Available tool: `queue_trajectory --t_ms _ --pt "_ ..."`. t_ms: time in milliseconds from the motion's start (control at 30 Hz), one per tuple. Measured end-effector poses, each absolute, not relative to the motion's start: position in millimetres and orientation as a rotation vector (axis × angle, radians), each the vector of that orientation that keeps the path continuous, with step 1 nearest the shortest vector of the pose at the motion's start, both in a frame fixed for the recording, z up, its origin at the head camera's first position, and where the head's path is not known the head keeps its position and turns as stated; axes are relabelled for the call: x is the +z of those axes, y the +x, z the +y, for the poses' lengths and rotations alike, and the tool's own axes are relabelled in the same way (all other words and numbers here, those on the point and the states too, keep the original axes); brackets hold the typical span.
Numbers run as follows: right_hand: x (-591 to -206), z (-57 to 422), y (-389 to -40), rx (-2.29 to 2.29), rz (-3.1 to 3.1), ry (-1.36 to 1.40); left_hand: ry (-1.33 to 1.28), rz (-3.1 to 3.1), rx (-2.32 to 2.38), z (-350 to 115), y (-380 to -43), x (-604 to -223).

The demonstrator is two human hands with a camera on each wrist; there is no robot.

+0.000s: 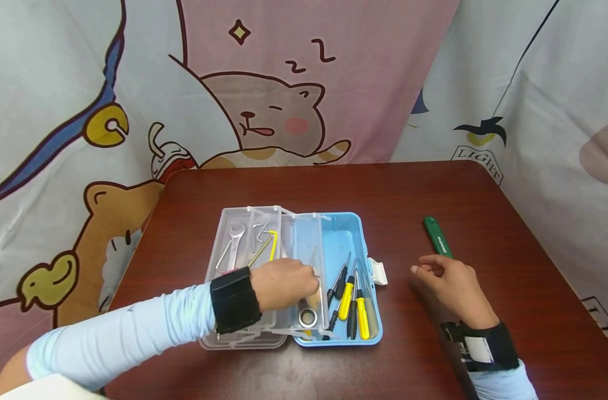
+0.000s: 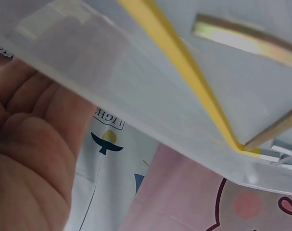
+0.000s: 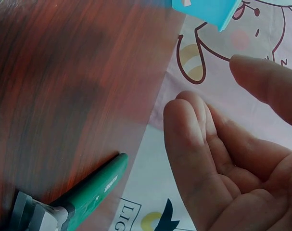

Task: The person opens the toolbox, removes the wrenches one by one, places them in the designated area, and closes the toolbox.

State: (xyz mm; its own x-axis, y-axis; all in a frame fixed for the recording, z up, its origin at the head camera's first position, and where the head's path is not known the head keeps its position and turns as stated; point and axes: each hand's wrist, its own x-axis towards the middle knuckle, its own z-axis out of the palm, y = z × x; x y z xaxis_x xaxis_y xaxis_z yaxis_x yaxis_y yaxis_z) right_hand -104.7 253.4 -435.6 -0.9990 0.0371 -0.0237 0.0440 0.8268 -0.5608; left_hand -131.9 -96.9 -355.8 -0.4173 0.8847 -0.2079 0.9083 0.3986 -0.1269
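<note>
The left hand (image 1: 284, 283) reaches into the toolbox (image 1: 351, 233), fingers curled; whether it grips anything I cannot tell. Lift slowly, clear of the screwdrivers (image 1: 351, 303) at three o'clock. The right hand (image 1: 451, 286) rests relaxed, empty.

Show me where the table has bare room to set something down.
Bare table lies between the tool box and the far edge, and on the right between the box and the green tool, though the right hand hovers there. Inside the box it is crowded: screwdrivers, wrench, left hand.
</note>
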Motion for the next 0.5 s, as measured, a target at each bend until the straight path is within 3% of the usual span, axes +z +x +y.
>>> queue_trajectory --t_ms 500 --pt "-436.7 254.3 -105.1 -0.925 2.993 0.078 1.646 2.498 -0.563 -88.1 -128.1 -360.7"
